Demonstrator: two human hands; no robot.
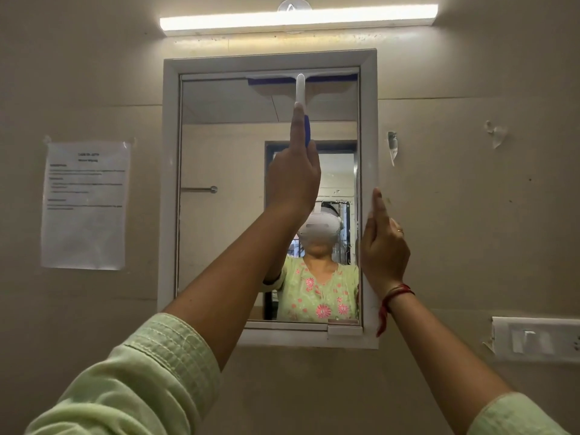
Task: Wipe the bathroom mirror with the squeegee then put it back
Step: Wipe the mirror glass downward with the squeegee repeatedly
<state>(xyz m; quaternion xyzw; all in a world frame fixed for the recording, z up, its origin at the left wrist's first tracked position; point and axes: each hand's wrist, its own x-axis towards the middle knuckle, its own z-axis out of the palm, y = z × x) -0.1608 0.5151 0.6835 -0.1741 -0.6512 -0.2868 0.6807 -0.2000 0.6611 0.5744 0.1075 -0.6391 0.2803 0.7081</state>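
In L fingers [298,127]: squeegee [300,87] handle.

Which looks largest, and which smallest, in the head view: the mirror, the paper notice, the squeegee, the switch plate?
1. mirror
2. paper notice
3. squeegee and switch plate: not ranked; the left hand covers part of the handle, and the picture edge cuts the plate.

A beige wall [470,215] carries everything. The white-framed mirror [219,136] hangs at its centre, a lit tube light [298,18] at 12 o'clock, a printed paper sheet [84,205] at 9 o'clock, torn tape scraps [392,146] at 2 o'clock, and a switch plate [536,339] at 4 o'clock.
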